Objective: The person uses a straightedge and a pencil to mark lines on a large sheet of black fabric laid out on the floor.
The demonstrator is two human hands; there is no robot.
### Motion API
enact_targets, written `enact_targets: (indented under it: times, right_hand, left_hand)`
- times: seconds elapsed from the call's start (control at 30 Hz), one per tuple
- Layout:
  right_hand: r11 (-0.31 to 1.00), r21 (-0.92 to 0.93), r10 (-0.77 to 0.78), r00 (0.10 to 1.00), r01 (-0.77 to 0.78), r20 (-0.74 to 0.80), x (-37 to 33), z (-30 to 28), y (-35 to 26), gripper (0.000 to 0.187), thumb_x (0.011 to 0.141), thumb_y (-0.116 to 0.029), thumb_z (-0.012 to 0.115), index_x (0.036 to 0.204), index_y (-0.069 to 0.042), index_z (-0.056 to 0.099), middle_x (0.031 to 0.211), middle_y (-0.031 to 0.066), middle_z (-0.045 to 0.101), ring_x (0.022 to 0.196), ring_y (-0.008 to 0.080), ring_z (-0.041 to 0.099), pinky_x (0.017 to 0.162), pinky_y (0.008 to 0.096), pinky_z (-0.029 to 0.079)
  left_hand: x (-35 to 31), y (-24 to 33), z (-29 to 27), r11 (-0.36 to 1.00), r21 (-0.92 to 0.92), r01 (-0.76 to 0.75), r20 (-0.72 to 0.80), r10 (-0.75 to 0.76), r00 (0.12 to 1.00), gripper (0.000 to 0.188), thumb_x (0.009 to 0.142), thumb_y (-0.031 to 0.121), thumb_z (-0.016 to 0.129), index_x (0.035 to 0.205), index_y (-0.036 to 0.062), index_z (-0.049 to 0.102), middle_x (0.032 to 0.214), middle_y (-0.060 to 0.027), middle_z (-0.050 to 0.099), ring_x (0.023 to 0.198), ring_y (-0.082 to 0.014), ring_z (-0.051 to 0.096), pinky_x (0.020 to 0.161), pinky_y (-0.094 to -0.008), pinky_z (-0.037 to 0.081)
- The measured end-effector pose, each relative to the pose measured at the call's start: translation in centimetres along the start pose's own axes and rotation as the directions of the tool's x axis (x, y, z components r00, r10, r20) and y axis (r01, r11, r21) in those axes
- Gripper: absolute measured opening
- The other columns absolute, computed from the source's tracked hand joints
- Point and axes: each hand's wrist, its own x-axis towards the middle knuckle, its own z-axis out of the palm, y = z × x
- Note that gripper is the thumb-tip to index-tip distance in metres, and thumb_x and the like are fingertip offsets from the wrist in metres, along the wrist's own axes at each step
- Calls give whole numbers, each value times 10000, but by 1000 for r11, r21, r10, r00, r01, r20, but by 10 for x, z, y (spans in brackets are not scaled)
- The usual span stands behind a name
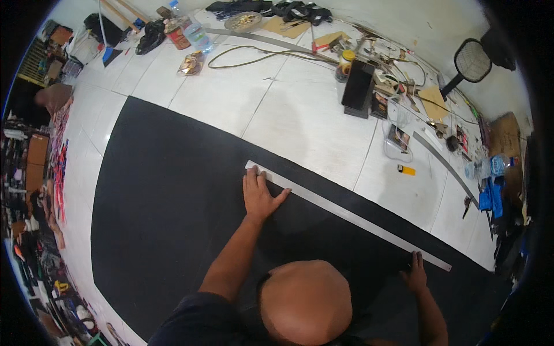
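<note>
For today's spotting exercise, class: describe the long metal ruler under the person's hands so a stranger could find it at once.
Start at the big black sheet spread over the white tiled floor. Along its upper right edge lies a long, thin, silvery straightedge, pinned by the left hand at one end and the right hand near the other. A second, curved metal strip lies untouched on the tiles.

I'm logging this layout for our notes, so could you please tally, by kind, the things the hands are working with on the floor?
Long metal straightedge: 1
Black sheet lying flat on the white tiled floor: 1
Hands pressing on the straightedge: 2, the left hand near its far end and the right hand near its near end
Total: 4
</note>
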Motion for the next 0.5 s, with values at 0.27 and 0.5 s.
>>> enact_targets:
  times: [0.27,0.5]
  right_hand:
    - [999,14,44,996,-45,75,-1,-20,-18,931,833,-203,767,1552,-51,195,1617,211,164,1444,413,304,1133,473,386]
    - [989,-13,147,979,-146,143,-11,-25,-36,878,882,-221,723,1561,-62,188,1616,224,149,1463,402,265,1166,466,344]
  left_hand:
    - [4,1,-2,1000,0,-10,-11,10,1000,909,725,611,773,1239,-97,526,1404,-301,396,1385,-440,321,1165,-540,232]
    - [5,-12,13,988,149,-42,132,22,991,847,765,578,755,1246,-84,535,1451,-301,409,1425,-432,290,1183,-529,204]
